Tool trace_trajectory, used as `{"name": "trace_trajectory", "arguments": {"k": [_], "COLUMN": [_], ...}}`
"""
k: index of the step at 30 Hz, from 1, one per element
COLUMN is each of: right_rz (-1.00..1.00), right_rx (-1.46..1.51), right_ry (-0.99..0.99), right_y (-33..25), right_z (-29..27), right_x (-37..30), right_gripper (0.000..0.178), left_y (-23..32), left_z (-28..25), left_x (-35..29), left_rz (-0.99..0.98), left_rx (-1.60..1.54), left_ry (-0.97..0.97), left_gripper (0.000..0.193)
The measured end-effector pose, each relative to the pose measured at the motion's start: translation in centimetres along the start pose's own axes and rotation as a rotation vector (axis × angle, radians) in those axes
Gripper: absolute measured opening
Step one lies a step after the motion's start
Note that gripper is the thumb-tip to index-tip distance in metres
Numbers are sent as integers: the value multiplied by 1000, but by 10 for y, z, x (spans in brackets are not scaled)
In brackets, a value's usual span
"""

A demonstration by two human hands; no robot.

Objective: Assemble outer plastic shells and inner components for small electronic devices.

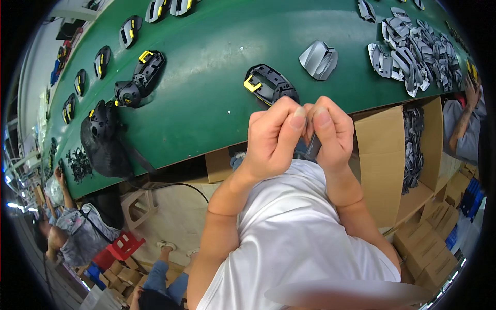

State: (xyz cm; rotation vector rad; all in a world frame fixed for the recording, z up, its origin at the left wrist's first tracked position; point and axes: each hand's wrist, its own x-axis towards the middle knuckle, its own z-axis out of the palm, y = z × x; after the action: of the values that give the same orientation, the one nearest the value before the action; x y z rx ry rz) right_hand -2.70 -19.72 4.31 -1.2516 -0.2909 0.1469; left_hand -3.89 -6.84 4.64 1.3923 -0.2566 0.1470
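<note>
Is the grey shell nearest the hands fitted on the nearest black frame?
No, the grey shell lies apart, right of that black frame.

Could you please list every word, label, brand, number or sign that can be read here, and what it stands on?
There are none I can quote.
Dark grey strip at the right hand: any marks are too small to read.
Black housing with yellow trim: nothing readable.
Stacked cardboard boxes: too small and blurred to read.
</note>
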Motion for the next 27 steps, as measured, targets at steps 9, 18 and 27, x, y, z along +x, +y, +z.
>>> {"name": "trace_trajectory", "arguments": {"k": [9, 18, 27], "right_rz": [-118, -172, -246], "right_rx": [-248, -312, -354], "right_ry": [83, 74, 73], "right_y": [6, 10, 7], "right_z": [1, -3, 3], "right_x": [-1, 0, -3], "right_gripper": [31, 27, 28], "left_y": [-10, -6, -8], "left_z": [7, 14, 15], "left_x": [-8, -6, -9], "left_rz": [-178, -74, 4], "left_rx": [-110, 142, 179], "left_ry": [99, 178, 185], "left_gripper": [25, 17, 16]}}
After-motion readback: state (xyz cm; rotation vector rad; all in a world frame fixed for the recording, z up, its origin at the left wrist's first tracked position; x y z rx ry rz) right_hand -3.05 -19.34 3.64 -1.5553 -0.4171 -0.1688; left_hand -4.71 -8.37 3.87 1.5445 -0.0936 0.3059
